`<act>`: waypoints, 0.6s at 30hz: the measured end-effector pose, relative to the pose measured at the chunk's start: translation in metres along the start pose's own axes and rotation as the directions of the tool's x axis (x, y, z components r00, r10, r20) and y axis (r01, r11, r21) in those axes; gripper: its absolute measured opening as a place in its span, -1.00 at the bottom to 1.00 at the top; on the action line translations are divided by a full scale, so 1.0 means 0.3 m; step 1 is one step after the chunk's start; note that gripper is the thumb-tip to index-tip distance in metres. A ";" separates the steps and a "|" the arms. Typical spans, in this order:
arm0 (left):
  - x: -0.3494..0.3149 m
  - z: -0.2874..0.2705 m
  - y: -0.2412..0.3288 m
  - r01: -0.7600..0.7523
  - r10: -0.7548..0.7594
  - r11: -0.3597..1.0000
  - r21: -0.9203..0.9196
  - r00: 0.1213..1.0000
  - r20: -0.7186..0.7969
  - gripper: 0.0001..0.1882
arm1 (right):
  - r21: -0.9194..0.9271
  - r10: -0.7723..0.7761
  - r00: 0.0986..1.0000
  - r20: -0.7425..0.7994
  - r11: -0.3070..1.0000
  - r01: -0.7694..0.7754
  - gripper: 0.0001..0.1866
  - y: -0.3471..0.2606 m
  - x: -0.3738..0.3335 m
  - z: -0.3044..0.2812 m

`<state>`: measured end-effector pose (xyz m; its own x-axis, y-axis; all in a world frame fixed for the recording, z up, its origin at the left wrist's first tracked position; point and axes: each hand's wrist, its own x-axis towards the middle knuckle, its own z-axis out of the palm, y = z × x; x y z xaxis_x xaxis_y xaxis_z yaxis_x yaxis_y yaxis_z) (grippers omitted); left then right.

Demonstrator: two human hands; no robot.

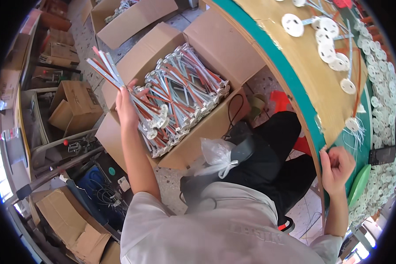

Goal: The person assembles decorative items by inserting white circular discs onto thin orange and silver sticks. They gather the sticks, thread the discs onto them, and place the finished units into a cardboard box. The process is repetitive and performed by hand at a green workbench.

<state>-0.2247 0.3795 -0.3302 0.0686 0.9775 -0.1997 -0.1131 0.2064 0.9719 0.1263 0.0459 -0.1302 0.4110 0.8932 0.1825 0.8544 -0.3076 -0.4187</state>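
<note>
My left hand [126,108] is closed around a bundle of thin grey-white and orange-brown strips [108,70], held over the near left side of an open cardboard box [180,159]. Round white disc-shaped ends [156,123] hang below that hand. Inside the box lie many similar bundles [185,83], their white ends lined up along the sides. At the right, my right hand [339,169] rests at the edge of the green-topped table [297,83] with its fingers curled in. Whatever those fingers hold, if anything, is hidden.
Loose discs with strips [326,50] lie on brown cardboard on the table, near white threads [356,134], a green round lid [360,185] and a dark phone-like object [382,155]. White discs [383,79] pile up beyond. A clear plastic bag [218,156] sits by my lap. More boxes [77,105] stand left.
</note>
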 end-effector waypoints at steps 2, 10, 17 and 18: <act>0.020 -0.048 -0.087 0.043 -0.041 0.997 0.062 0.998 -0.042 -0.68 | -0.003 0.007 1.000 0.004 1.000 -0.007 -0.75 0.010 0.002 0.005; -0.012 -0.337 -0.156 0.114 -0.106 0.993 0.015 0.963 -0.248 -0.68 | -0.040 -0.042 0.998 0.054 0.998 0.044 -0.77 0.022 0.001 0.001; -0.141 -0.565 -0.148 0.248 -0.200 0.966 0.070 0.894 -0.402 -0.69 | -0.017 -0.040 0.997 0.064 0.999 0.041 -0.78 0.031 -0.006 0.010; -0.148 -0.560 -0.162 0.254 -0.199 0.963 0.089 0.894 -0.402 -0.71 | -0.020 -0.049 0.997 0.063 0.999 0.050 -0.78 0.032 -0.005 0.010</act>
<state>-0.3889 0.3333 -0.3896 -0.3149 0.8502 -0.4218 -0.0035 0.4434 0.8963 0.1329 0.0426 -0.1370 0.3475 0.9262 0.1461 0.8802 -0.2686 -0.3913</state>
